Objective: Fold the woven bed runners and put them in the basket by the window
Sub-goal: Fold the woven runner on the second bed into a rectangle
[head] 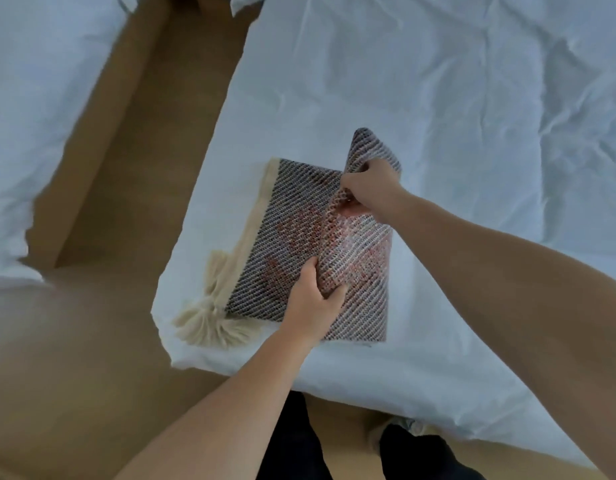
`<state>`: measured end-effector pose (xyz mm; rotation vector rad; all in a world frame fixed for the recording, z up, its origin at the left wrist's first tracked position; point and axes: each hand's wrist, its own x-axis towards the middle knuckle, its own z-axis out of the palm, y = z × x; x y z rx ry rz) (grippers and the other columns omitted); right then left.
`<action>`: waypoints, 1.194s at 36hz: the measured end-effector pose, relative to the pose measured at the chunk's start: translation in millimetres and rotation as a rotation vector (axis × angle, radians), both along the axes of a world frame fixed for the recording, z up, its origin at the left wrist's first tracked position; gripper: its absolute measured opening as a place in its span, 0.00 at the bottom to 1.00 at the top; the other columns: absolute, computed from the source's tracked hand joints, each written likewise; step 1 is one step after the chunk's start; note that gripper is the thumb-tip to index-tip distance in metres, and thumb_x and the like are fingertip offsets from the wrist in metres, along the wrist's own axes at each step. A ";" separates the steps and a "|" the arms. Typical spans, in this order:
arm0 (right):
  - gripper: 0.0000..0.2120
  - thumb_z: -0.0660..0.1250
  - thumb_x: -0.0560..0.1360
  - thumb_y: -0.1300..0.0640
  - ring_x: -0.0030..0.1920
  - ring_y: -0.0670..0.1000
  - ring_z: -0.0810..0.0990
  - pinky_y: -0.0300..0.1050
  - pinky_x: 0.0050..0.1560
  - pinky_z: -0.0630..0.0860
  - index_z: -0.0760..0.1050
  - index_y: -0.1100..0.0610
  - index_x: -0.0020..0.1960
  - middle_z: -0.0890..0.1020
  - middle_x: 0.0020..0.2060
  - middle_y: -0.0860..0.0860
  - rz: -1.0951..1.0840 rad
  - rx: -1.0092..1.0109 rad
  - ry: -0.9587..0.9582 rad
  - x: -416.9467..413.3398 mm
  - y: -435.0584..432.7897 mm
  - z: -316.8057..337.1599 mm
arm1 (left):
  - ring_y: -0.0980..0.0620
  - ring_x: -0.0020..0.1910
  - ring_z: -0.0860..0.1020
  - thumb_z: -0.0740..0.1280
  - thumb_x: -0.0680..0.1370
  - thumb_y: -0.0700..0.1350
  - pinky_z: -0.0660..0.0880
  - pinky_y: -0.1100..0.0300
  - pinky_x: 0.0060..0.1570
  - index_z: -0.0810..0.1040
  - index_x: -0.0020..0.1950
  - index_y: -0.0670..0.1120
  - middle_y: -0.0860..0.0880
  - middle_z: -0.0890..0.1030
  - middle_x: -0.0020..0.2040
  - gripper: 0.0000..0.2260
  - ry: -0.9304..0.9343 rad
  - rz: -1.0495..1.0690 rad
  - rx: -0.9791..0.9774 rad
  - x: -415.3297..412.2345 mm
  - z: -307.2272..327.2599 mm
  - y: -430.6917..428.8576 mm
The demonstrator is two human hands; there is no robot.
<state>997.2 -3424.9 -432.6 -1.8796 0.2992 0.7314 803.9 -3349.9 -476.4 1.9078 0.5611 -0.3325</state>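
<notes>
Woven bed runner (299, 244) lying partly folded near the white bed's (438, 98) corner, right hand (368, 188) pinching its raised flap, left hand (313, 299) gripping the flap's lower edge, cream tassels (209, 317) fanning out beside it

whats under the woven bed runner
The white bedding lies under the woven bed runner. Under the flap gripped by the left hand and right hand, only more runner shows; the bedding beneath is covered.

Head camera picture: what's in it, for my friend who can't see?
A person's left hand and right hand grip a raised flap of a woven bed runner, folding it on a white bed. Cream tassels lie at one end.
</notes>
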 end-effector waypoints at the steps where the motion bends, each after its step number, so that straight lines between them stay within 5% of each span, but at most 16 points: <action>1: 0.06 0.67 0.76 0.62 0.32 0.61 0.85 0.55 0.37 0.83 0.73 0.63 0.51 0.81 0.44 0.62 0.000 -0.011 -0.006 -0.8 10.5 -1.2 | 0.57 0.57 0.75 0.67 0.77 0.48 0.73 0.61 0.57 0.62 0.73 0.49 0.55 0.75 0.58 0.26 0.006 0.016 0.048 -2.3 -0.7 11.5; 5: 0.04 0.67 0.76 0.61 0.32 0.60 0.85 0.55 0.36 0.83 0.72 0.60 0.46 0.81 0.43 0.60 0.008 -0.057 -0.019 -2.6 51.9 -12.4 | 0.57 0.54 0.74 0.62 0.80 0.48 0.68 0.65 0.50 0.64 0.72 0.47 0.56 0.73 0.55 0.20 0.044 0.046 0.165 -10.2 -7.0 54.4; 13: 0.05 0.66 0.76 0.59 0.32 0.58 0.85 0.53 0.33 0.83 0.72 0.59 0.49 0.80 0.44 0.57 0.033 -0.140 -0.032 -4.5 128.1 -54.0 | 0.50 0.60 0.75 0.57 0.82 0.53 0.70 0.58 0.57 0.66 0.72 0.47 0.50 0.76 0.62 0.20 0.096 0.020 0.306 -18.4 -40.7 126.0; 19: 0.19 0.65 0.77 0.57 0.28 0.55 0.84 0.53 0.32 0.83 0.70 0.62 0.66 0.79 0.49 0.57 0.040 -0.217 0.002 -3.2 173.3 -86.8 | 0.53 0.61 0.74 0.55 0.82 0.52 0.67 0.64 0.55 0.66 0.71 0.48 0.54 0.74 0.61 0.18 0.145 0.054 0.219 -21.2 -65.2 167.4; 27: 0.23 0.64 0.78 0.57 0.31 0.56 0.85 0.49 0.32 0.83 0.64 0.60 0.71 0.75 0.60 0.57 -0.018 -0.225 0.037 5.2 194.9 -113.8 | 0.54 0.45 0.75 0.55 0.83 0.51 0.70 0.60 0.43 0.67 0.67 0.47 0.54 0.74 0.50 0.16 0.151 0.059 0.304 -12.5 -88.8 190.6; 31: 0.13 0.64 0.78 0.49 0.35 0.55 0.84 0.54 0.38 0.83 0.71 0.58 0.53 0.81 0.46 0.56 0.088 -0.277 -0.057 3.3 194.0 -117.7 | 0.48 0.57 0.75 0.56 0.82 0.49 0.74 0.54 0.54 0.65 0.69 0.44 0.49 0.74 0.60 0.18 0.133 -0.005 0.430 -15.3 -95.3 187.7; 34: 0.13 0.61 0.79 0.49 0.43 0.55 0.76 0.48 0.42 0.73 0.73 0.60 0.51 0.77 0.45 0.54 0.279 -0.427 -0.472 2.3 185.7 -124.7 | 0.46 0.71 0.63 0.56 0.81 0.46 0.59 0.54 0.73 0.61 0.73 0.42 0.45 0.66 0.72 0.21 0.052 -0.086 0.544 -0.9 -98.3 183.9; 37: 0.21 0.58 0.80 0.51 0.67 0.63 0.69 0.56 0.67 0.66 0.70 0.63 0.67 0.71 0.66 0.62 0.530 -0.572 -0.805 2.8 174.8 -137.2 | 0.50 0.75 0.55 0.51 0.83 0.47 0.51 0.58 0.74 0.52 0.77 0.43 0.46 0.57 0.77 0.24 0.020 -0.162 0.495 31.7 -99.5 183.1; 40: 0.31 0.48 0.82 0.43 0.78 0.58 0.47 0.57 0.77 0.44 0.52 0.59 0.78 0.51 0.78 0.58 0.785 -0.748 -0.722 6.9 156.7 -151.9 | 0.50 0.75 0.56 0.51 0.83 0.47 0.54 0.55 0.74 0.49 0.78 0.43 0.45 0.56 0.77 0.25 -0.051 -0.180 0.370 72.5 -108.4 183.9; 43: 0.34 0.43 0.81 0.38 0.78 0.56 0.42 0.55 0.77 0.39 0.44 0.58 0.79 0.45 0.79 0.57 0.781 -0.850 -0.666 13.0 125.5 -165.4 | 0.45 0.74 0.61 0.53 0.82 0.47 0.58 0.52 0.73 0.52 0.77 0.40 0.42 0.60 0.76 0.25 -0.102 -0.188 0.383 116.3 -123.4 186.8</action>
